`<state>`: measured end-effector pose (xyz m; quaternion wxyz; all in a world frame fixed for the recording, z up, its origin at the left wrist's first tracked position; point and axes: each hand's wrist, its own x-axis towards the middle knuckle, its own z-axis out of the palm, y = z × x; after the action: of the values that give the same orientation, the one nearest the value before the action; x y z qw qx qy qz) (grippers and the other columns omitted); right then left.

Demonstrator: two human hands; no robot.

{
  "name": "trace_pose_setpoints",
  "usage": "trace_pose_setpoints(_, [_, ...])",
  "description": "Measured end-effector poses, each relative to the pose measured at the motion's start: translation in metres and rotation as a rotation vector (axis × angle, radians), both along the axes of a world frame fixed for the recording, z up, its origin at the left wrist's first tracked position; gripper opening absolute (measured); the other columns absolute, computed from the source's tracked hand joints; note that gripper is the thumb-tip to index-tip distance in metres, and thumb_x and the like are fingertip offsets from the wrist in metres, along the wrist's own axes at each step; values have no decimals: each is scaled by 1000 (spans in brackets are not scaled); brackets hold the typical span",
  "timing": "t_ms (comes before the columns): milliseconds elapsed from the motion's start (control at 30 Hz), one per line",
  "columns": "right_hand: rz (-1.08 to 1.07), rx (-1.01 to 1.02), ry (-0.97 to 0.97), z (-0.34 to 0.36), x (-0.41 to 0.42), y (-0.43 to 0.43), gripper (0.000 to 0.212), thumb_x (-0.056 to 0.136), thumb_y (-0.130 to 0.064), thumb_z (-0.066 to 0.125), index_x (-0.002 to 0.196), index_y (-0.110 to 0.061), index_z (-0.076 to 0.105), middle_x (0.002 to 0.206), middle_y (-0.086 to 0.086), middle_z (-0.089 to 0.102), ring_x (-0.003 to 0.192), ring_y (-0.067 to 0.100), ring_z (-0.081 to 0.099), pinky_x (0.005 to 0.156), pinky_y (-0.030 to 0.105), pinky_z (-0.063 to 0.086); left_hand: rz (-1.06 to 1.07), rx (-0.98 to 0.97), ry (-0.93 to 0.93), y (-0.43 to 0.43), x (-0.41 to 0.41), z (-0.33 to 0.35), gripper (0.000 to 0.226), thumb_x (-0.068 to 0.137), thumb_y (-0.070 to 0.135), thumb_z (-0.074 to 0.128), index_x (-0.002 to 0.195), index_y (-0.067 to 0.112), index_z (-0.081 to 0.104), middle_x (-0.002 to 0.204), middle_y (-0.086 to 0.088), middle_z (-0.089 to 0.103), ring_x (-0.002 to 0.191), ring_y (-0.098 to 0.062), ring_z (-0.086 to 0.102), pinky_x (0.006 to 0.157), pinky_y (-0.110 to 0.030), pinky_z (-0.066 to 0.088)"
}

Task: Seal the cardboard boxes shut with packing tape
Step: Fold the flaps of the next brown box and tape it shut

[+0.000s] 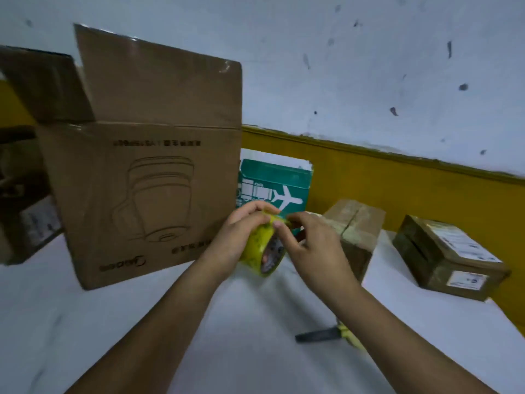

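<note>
- While left hand grips tape roll, right hand pinches its end.
- Big box left: flaps up, unsealed.
- Small box, labelled box right: look taped.

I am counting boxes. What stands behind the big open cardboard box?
A green airplane-print box shows past its right edge. The big cardboard box hides the rest behind it.

A parcel-packing area is indicated. A green courier box printed with a truck and aeroplane is seen just behind the grip. A taped, labelled parcel is laid well right of it.
</note>
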<state>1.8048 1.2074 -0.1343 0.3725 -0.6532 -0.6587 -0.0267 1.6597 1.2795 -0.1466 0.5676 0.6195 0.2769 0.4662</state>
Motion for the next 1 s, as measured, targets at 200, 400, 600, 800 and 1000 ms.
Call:
trace_pose_setpoints(200, [311,-54,297,7,-92,-11,30,87,-38,70,64,-19,63,51,-16,55,54,-1,52,50,10,35,227,59,151,-82,-104,2,20,75,23,56,93,20,62,81,-4,62,68,-19,58,55,-27,50])
trace_pose_setpoints(400, [564,-147,27,-5,-180,-52,29,88,-40,69,68,-19,66,52,-13,52,58,1,51,52,14,35,402,-136,155,-172,-194,-16,7,93,18,64,99,17,62,76,-10,60,49,-17,57,43,-27,46])
trace_pose_setpoints(600, [708,-342,119,-36,-220,-69,33,86,-41,70,65,-16,65,53,-5,56,50,3,48,49,15,35,453,-300,239,-214,-239,-32,36,96,20,59,129,32,52,74,-2,70,73,-37,62,53,-27,53])
trace_pose_setpoints(800, [686,-279,67,-55,-215,-68,32,86,-38,72,66,-13,65,53,-6,53,54,5,50,52,14,36,505,-363,430,-220,-241,-69,42,92,44,65,129,35,48,93,8,68,76,-10,67,75,-28,58])
trace_pose_setpoints(1000, [613,-261,-32,-79,-205,-48,30,89,-35,70,68,-15,62,55,-10,51,57,5,49,57,13,37,596,-423,497,-190,-225,-95,41,91,41,67,118,17,46,99,2,64,68,-1,66,57,-16,52])
